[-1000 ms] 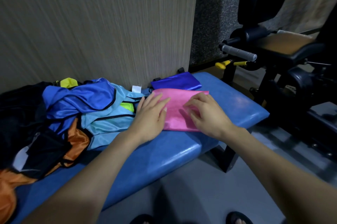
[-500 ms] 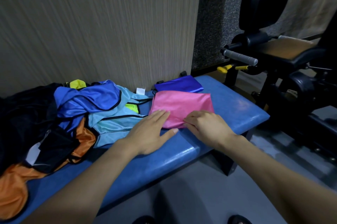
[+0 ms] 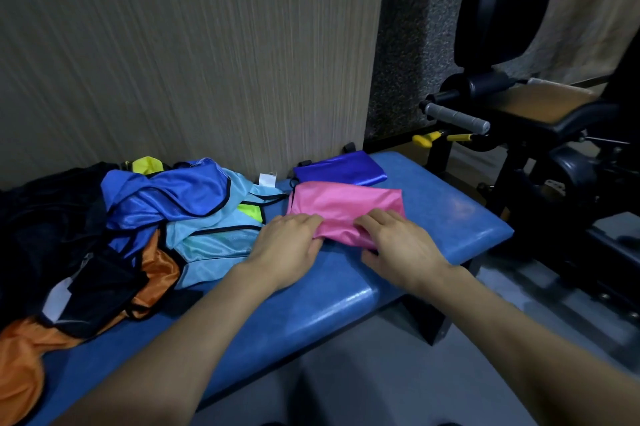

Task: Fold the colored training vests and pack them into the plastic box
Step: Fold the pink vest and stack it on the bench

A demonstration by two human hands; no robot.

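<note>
A folded pink vest [image 3: 346, 205] lies on the blue padded bench [image 3: 450, 217]. My left hand [image 3: 291, 245] grips its near left edge, fingers curled under the fabric. My right hand [image 3: 398, 245] holds the near right edge, which is lifted slightly off the bench. Behind the pink vest a folded dark blue vest [image 3: 341, 169] lies against the wall. To the left sits a loose heap of vests: a blue one [image 3: 162, 197], a light blue one [image 3: 214, 238], an orange one [image 3: 20, 349] and black ones [image 3: 45, 217]. No plastic box is in view.
A wood-grain wall panel [image 3: 207, 44] stands right behind the bench. A black gym machine [image 3: 554, 155] with a grey handle [image 3: 457, 117] stands to the right. Grey floor [image 3: 381, 373] lies below the bench's front edge.
Both hands slid from the top of the pink vest back to its near edge and took hold of it, lifting that edge a little.
</note>
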